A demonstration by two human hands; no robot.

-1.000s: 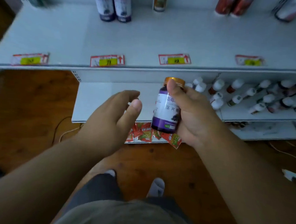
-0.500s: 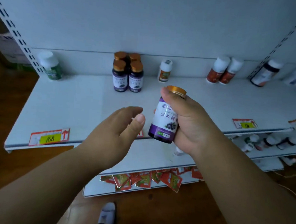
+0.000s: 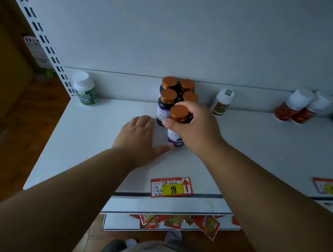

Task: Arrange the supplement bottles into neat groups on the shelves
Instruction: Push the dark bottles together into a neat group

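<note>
— Where the slotted upright (image 3: pixel 40 40) meets the white shelf (image 3: pixel 94 141) at the far left, what stands there?

— One bottle with a white cap and a green label (image 3: pixel 85 89), upright against the back panel, well apart from everything else.

— And moving right?

— The left hand (image 3: pixel 140 139) lies palm down on the shelf, fingers straight and relaxed, gripping nothing. Its thumb reaches toward the base of the purple-label bottle (image 3: pixel 178 126), and looks to be touching it or very nearly so.

— Who has that bottle?

— The right hand (image 3: pixel 197 128) does. Its fingers and thumb are curled round the upper part just under the copper cap, and the bottle stands upright with its base on or just above the shelf; I cannot tell which.

— Where is it relative to the others?

— Directly in front of a block of four matching copper-capped bottles (image 3: pixel 178 93), two by two, pushed back against the panel. The held bottle sits just beside the front pair, on their right-hand side.

— Further right?

— A small white-capped bottle with an orange label (image 3: pixel 222 102), leaning slightly, then a gap, then two red-labelled bottles with white caps (image 3: pixel 297 106) touching each other near the right edge.

— Anything on the shelf's front edge?

— A red and yellow price tag reading 98 (image 3: pixel 171 187), below the hands, and another tag (image 3: pixel 328 188) far right.
</note>
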